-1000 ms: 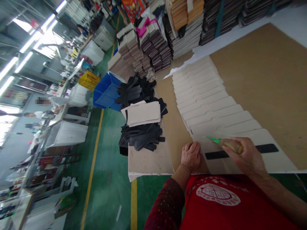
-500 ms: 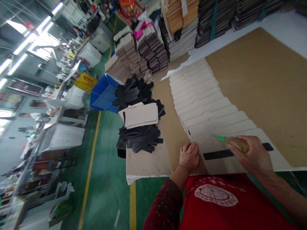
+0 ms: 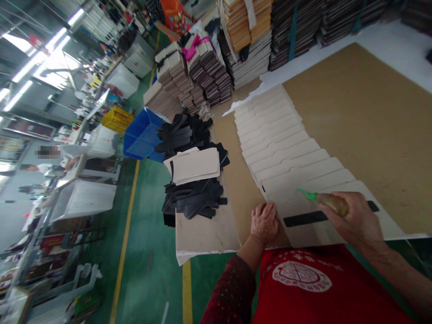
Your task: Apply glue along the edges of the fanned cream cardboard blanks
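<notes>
My right hand (image 3: 357, 220) is closed around a squeeze bottle (image 3: 332, 204) of yellowish-brown content with a green nozzle, held over the nearest pale panel. Across that panel (image 3: 364, 198) lies a black strip (image 3: 305, 218), its middle hidden by the hand. Beyond it, a row of overlapping pale panels (image 3: 280, 139) runs away from me. My left hand (image 3: 265, 222) rests on the brown board (image 3: 232, 180) at the near panel's left edge, its fingers bent and close together; whether they grip anything is hidden.
Black strips (image 3: 195, 198) are heaped at the table's left, with pale cut pieces (image 3: 195, 165) on top. A blue crate (image 3: 143, 135) stands beside the table. Stacked panels (image 3: 211, 72) line the far side. Another person (image 3: 172, 20) stands beyond them.
The whole view has shifted slightly, moving the table and stacks a little to the left. Both hands keep nearly the same place over the work, and the bottle is still held.
</notes>
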Motion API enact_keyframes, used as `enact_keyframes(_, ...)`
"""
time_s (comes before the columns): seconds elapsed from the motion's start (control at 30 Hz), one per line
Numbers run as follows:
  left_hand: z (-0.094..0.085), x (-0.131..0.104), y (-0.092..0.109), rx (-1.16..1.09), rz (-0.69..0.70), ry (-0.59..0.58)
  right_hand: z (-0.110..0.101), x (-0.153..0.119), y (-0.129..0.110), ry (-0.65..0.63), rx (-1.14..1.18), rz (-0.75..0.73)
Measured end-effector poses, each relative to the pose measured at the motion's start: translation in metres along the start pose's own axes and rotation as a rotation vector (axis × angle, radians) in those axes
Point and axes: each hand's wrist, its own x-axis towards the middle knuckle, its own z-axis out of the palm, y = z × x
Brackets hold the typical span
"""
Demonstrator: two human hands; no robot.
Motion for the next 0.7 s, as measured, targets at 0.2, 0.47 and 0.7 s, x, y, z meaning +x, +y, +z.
enact_keyframes(0.2,-0.002,0.000,0.000,-0.004,0.007,0.005,0.018,-0.011,-0.005,-0.075,0.096,-0.046)
enact_keyframes(0.47,-0.003,0.000,0.002,-0.017,-0.008,0.014,-0.001,0.007,0.020,-0.003,0.047,0.146)
enact_keyframes(0.7,-0.005,0.001,0.002,-0.018,-0.012,0.008,-0.010,0.016,0.028,0.029,-0.004,0.152)
